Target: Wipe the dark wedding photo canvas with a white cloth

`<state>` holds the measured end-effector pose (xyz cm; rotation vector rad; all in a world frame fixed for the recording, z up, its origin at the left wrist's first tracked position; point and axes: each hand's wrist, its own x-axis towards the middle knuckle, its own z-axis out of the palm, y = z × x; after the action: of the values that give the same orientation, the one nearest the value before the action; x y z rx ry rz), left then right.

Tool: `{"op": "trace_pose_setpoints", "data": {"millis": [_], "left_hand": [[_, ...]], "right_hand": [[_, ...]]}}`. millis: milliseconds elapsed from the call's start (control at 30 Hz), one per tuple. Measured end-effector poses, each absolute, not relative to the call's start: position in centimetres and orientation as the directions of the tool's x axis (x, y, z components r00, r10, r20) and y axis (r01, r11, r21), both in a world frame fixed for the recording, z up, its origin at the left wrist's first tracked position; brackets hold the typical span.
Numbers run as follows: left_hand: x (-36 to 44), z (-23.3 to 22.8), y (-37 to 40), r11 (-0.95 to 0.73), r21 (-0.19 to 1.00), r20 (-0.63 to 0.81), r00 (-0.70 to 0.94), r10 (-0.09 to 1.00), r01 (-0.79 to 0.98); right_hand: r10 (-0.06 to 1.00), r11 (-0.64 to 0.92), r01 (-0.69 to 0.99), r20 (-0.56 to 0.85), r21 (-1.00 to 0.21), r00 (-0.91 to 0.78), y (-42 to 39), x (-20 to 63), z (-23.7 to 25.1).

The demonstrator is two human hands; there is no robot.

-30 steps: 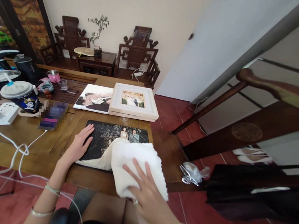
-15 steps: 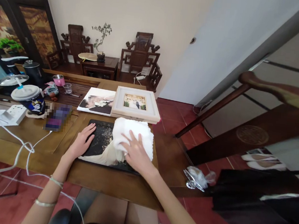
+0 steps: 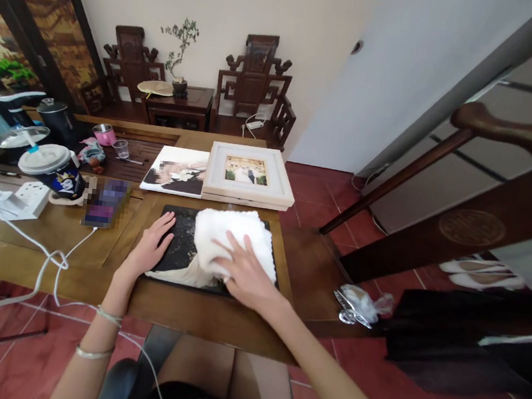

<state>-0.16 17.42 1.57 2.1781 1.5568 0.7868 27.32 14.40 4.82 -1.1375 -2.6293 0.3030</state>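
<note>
A dark picture panel (image 3: 180, 234) with a pale dress-like shape on it lies flat on the wooden table before me. My left hand (image 3: 152, 244) rests on its left edge, open, with the fingers stretched out. Over the panel's right part lies a folded white towel (image 3: 212, 228) with a scalloped edge, hiding much of the picture. My right hand (image 3: 245, 274) presses flat on the towel from above, its fingers spread. Just behind the panel are a framed wedding photo (image 3: 246, 170) on the right and a white-edged photo board (image 3: 177, 173) on the left.
To the left on the table (image 3: 213, 321) stand a lidded cup (image 3: 60, 170), a power strip (image 3: 28, 199) and a blurred phone (image 3: 107, 202) with a white cable (image 3: 60, 259) trailing over the front edge. A wooden chair (image 3: 409, 248) stands at the right.
The towel and my right hand have shifted slightly on the panel. My left hand stays on the panel's left edge. The whole view has tilted a little.
</note>
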Motion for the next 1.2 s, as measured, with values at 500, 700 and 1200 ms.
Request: {"op": "trace_pose_setpoints", "data": {"millis": [500,700,1200], "left_hand": [[0.1,1.5,17.5,-0.365,0.573,0.283,0.241,0.928,0.733],[0.0,1.6,17.4,-0.340,0.580,0.244,0.240,0.940,0.741],[-0.1,1.3,17.5,-0.367,0.592,0.296,0.229,0.927,0.718]], "right_hand": [[0.685,0.717,0.605,0.189,-0.346,-0.704,7.0,26.2,4.5],[0.695,0.695,0.620,0.122,-0.363,-0.708,11.3,28.3,5.5],[0.722,0.670,0.646,0.120,-0.365,-0.681,9.4,24.5,5.4]]}}
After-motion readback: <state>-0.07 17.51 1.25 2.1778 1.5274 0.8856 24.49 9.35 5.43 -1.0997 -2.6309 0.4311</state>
